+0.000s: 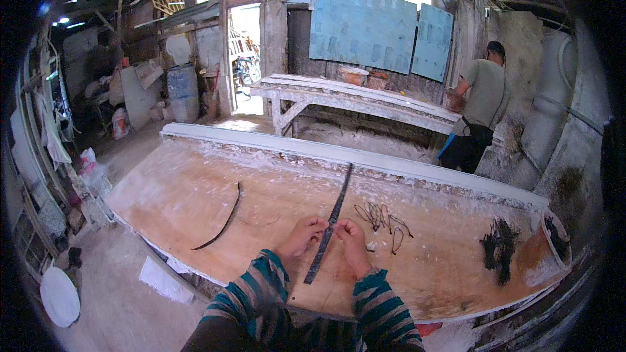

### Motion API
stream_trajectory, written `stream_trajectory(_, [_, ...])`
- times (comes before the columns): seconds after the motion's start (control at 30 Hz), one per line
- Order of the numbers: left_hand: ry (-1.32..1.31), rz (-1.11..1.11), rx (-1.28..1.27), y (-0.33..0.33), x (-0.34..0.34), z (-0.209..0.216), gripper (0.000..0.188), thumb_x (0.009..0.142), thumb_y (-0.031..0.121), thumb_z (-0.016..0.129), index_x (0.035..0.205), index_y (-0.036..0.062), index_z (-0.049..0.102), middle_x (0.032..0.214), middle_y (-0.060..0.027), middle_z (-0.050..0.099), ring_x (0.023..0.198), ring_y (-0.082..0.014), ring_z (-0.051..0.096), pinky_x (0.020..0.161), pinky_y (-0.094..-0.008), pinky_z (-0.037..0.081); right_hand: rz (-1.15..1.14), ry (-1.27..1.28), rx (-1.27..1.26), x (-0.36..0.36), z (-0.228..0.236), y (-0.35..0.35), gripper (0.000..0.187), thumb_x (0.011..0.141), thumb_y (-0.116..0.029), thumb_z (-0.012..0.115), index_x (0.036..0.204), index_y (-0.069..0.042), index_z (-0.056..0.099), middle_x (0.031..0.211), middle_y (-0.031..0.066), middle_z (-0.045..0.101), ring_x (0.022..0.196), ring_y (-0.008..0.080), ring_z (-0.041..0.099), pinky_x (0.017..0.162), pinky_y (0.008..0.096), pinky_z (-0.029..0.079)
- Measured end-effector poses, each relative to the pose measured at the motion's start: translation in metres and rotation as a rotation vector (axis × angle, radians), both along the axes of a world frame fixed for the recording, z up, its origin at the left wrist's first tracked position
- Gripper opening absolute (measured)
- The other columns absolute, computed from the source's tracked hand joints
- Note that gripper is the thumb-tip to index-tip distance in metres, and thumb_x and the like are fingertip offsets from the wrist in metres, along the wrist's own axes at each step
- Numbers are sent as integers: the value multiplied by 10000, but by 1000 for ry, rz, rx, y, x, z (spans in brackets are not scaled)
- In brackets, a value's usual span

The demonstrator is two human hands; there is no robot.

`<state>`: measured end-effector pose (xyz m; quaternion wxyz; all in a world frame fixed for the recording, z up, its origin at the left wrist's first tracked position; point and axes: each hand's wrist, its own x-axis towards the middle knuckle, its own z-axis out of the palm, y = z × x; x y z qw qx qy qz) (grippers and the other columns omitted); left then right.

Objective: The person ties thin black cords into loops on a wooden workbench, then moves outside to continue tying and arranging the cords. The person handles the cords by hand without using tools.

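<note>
Through the rig I have the left hand (304, 234) and right hand (351, 240) pinching a long, flat, black strip (338, 202) mid-length between their fingers (318, 223), over the white-smudged brown wooden worktop (169, 202).

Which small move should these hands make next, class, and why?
Perhaps the left hand should steady the black strip while the right hand works at its middle: both hands' fingertips come together there, and the strip's two ends stick out beyond them, unheld.
</note>
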<state>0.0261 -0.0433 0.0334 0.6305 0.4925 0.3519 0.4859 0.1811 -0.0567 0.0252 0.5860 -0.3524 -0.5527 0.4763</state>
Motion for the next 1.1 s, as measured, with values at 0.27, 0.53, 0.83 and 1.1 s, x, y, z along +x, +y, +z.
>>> stream_trajectory(0.27, [-125,-126,-158,1,-17,2,86,864,169,568,863,86,589,705,55,517,562,-10,438,457,-142,304,122,89,-125,-5,5,6,93,854,-106,540,776,-54,533,687,-8,527,638,76,476,615,217,387])
stream_trajectory(0.53, [-109,-80,-115,0,-17,7,115,861,206,579,877,91,579,685,73,489,568,-11,446,457,-151,309,95,58,-97,-4,9,5,93,846,-109,529,762,-73,511,673,-20,482,650,74,448,622,211,362])
stream_trajectory(0.83, [-59,-80,-95,2,-18,6,135,856,261,585,838,128,573,679,90,483,606,-7,456,510,-167,339,33,77,-65,-6,8,5,121,862,-132,524,754,-77,514,674,-38,465,653,63,433,624,210,356])
stream_trajectory(1.1, [-95,-77,-81,5,-13,0,107,845,223,600,794,136,565,724,69,543,661,-25,490,600,-199,389,66,-151,-74,-4,6,1,76,834,-50,552,761,-48,531,672,-21,517,621,60,489,585,199,403])
